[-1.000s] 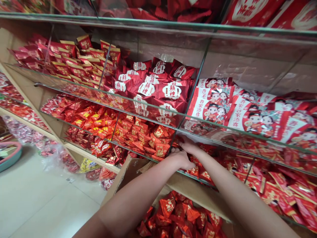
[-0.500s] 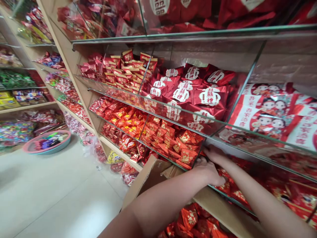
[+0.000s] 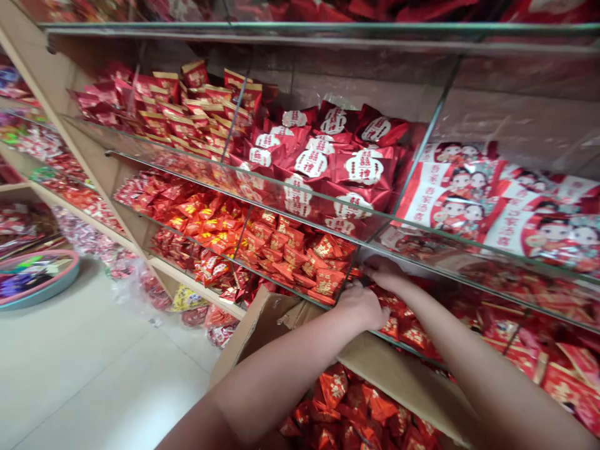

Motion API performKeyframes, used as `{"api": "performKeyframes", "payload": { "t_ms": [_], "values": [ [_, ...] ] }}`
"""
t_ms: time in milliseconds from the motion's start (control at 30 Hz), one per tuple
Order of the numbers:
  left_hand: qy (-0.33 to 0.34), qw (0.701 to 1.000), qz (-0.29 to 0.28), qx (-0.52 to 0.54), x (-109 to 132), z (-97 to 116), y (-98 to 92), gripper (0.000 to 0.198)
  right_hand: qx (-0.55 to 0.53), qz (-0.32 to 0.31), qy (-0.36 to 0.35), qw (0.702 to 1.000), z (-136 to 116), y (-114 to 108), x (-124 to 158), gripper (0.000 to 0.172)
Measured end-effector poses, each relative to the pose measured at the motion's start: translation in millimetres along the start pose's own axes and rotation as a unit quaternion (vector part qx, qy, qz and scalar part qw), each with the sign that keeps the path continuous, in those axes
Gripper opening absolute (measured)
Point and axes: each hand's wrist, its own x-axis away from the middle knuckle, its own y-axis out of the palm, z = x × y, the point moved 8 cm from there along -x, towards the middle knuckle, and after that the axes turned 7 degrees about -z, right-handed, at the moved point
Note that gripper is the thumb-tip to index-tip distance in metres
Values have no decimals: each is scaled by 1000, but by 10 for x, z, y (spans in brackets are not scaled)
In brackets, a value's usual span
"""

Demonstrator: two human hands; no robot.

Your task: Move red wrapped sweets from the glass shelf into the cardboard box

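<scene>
Red packets [image 3: 404, 330], left hand [image 3: 363, 306] and right hand [image 3: 385, 274] on them, grip unclear, glass shelf [image 3: 300, 195] overhead, box [image 3: 398, 375] below

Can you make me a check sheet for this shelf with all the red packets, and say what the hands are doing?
Surface: glass shelves with glass dividers in a wooden frame, packed with wrapped goods.
Job's things: red packets in the lower compartment, right under both hands.
Clutter: open box below the shelf, with loose wrappers inside; bags on the floor under the shelves.
Grips: left hand and right hand are close together inside the compartment, touching the red packets; the fingers are hidden, so the grip cannot be told.
Cables: nothing seen.
Surroundings: pale floor; round basket at the left; more stocked shelves beyond it.
</scene>
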Motion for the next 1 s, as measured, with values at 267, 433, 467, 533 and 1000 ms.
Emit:
{"api": "performKeyframes", "payload": {
  "t_ms": [267,433,467,533,1000],
  "values": [
    [13,997,12,-79,-80,23,4,75,-11,-5,-45,999,-126,22,65,24],
    [24,995,22,-94,-106,37,14,73,1,-35,-29,999,-145,16,79,10],
    [27,995,23,-96,-107,40,15,72,0,-39,-22,999,-137,17,74,9],
    [31,994,26,-98,-109,43,13,70,-11,-39,-3,999,-110,19,59,7],
    [29,993,60,-96,-48,54,-44,55,-290,-60,129,947,95,147,35,28]
  ]
}}
